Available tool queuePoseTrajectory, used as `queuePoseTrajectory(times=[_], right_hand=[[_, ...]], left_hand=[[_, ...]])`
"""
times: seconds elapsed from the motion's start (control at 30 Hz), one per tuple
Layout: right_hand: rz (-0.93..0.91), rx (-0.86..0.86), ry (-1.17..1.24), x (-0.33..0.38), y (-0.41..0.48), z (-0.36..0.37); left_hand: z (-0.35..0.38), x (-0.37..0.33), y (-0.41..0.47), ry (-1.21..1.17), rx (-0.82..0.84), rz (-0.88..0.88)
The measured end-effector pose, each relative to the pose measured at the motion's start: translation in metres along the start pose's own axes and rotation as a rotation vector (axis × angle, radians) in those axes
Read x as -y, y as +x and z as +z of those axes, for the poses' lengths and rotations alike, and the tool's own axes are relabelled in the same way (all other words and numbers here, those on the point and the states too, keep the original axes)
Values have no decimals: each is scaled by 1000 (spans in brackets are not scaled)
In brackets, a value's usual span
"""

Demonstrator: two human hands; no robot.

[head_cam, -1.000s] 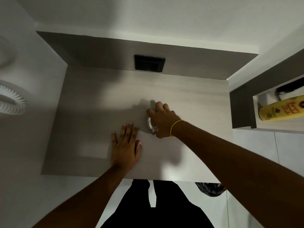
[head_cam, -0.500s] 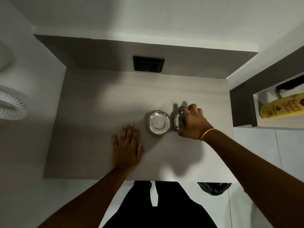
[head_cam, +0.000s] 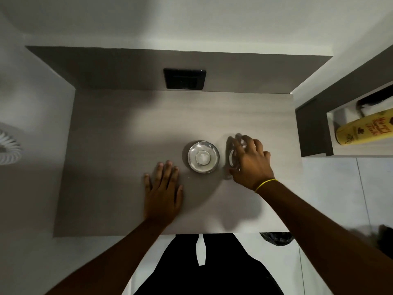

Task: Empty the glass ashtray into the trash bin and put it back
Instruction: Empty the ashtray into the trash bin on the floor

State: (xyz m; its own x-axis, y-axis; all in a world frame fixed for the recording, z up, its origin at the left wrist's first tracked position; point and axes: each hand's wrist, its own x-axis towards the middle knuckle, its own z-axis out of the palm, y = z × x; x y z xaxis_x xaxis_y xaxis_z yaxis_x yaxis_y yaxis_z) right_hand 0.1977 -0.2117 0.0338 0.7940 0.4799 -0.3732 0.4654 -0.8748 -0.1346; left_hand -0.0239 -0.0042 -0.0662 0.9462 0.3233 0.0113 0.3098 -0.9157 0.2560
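Round clear glass ashtray (head_cam: 203, 157) on pale wood-grain tabletop (head_cam: 119, 128), between hands. Right hand (head_cam: 251, 161) just right of it, grip clenched on separate glass piece (head_cam: 231, 155). Left hand (head_cam: 162, 189) flat, released, slightly nearer.

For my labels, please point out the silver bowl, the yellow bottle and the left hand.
silver bowl (head_cam: 203, 157): head view, its centre.
yellow bottle (head_cam: 365, 129): head view, its labelled side.
left hand (head_cam: 162, 194): head view, its back.
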Motion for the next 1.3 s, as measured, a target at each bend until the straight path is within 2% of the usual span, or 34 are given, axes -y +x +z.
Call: queuePoseTrajectory(times=[0.03,0.1,0.17,0.23,0.37,0.43,0.5,0.6,0.73,0.83,0.97,1.07,1.2,1.3], right_hand=[[-22,-52,28,7,2,1],[-97,-118,138,22,10,3],[-156,-91,182,38,20,5],[-177,-52,141,49,31,8],[-182,8,136,54,46,5],[-167,42,233,51,45,-5],[-107,-2,424,34,33,-13],[91,-126,768,-14,-8,-16],[396,-307,1238,-110,-92,5],[631,-495,1399,-188,-169,38],[956,-701,1324,-266,-244,107],[1077,-735,981,-306,-260,172],[927,-506,588,-339,-234,247],[706,-316,330,-355,-206,306]], left_hand=[[-1,0,-1,-13,4,74],[0,-2,-5,-15,37,367],[1,-8,-8,19,91,705],[0,-19,-4,26,141,891],[3,-57,18,9,231,1060],[8,-77,27,-1,236,1115],[17,-102,35,-37,224,1178],[27,-138,50,-32,251,1248],[36,-173,68,70,370,1304],[39,-183,70,150,392,1330],[40,-182,67,218,403,1386],[47,-181,70,220,389,1415],[52,-176,70,218,345,1454],[57,-174,74,213,326,1491]])
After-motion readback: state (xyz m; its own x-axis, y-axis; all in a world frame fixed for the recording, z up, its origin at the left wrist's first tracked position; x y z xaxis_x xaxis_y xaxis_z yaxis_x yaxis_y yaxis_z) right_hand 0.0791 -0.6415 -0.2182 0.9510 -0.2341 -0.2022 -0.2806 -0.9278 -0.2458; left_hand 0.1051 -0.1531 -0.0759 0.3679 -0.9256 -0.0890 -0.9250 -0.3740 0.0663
